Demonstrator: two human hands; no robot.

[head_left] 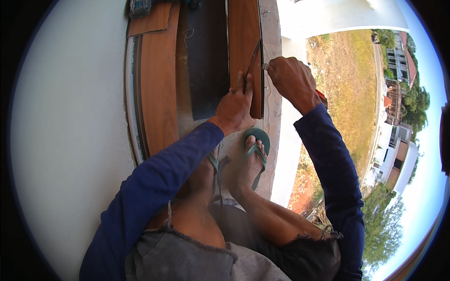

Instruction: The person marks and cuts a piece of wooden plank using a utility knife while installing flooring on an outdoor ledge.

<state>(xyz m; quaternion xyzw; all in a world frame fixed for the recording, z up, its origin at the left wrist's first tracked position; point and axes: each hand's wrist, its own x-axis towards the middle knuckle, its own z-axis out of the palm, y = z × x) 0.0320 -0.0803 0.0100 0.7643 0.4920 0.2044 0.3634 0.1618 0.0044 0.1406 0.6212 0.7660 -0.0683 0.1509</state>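
Observation:
A narrow wood-look plank (243, 42) with dark edges lies lengthwise ahead of my feet. My left hand (234, 105) presses on its near end, fingers stretched forward. A thin dark strip (254, 55) slants across the plank and meets those fingertips; I cannot tell whether it is a tool or an offcut. Just past the plank's right edge, my right hand (293, 79) is closed. A small pale tip (266, 66) pokes out of its fingers, and the rest of that thing is hidden.
A dark sheet (206, 70) lies left of the plank. Another brown board (159, 89) runs along the white wall (70, 140), with a cut piece (149, 21) and a blue-grey power tool (139, 8) on it. My sandalled feet (251, 164) stand near the ledge (273, 107); dry grass lies beyond.

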